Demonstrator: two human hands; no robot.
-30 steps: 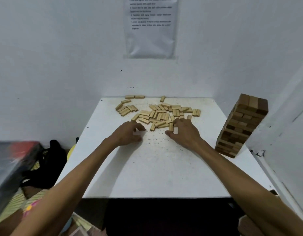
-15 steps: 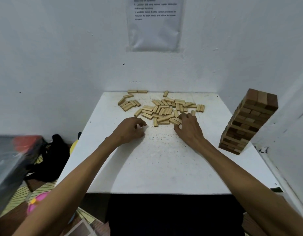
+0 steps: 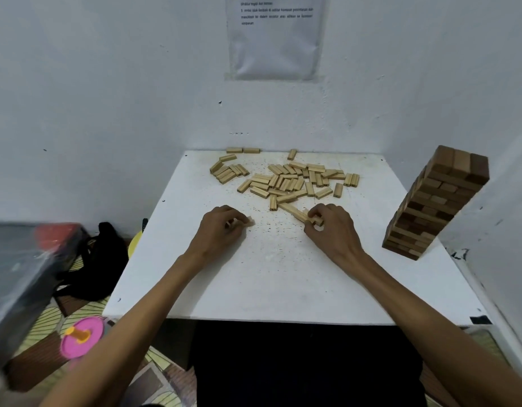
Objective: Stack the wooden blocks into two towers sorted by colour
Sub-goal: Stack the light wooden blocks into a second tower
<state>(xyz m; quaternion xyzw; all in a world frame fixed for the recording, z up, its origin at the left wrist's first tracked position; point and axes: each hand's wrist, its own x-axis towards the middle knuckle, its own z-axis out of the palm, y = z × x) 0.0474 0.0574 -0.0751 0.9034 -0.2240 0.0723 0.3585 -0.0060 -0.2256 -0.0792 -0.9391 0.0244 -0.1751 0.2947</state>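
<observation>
White desk [image 3: 277, 289] in a corner: dark tower [image 3: 438, 207] standing at right, pale blocks [image 3: 286, 180] scattered at back. Newly dragged from that pile: two blocks [image 3: 296, 213] pinched by fingers of right hand [image 3: 333, 227]; one block [image 3: 249, 221] gripped in left hand [image 3: 218, 230]. Probably starting the pale tower.

Your left hand [image 3: 220, 230] rests on the white table [image 3: 268, 289], its fingers curled round a pale block [image 3: 249, 221]. Your right hand [image 3: 333, 227] pinches a second block [image 3: 297, 214] at the near edge of the loose pile [image 3: 286, 180]. A brown tower [image 3: 436, 201] stands by the table's right edge, well apart from both hands. A printed sheet [image 3: 274, 42] hangs on the wall behind.
</observation>
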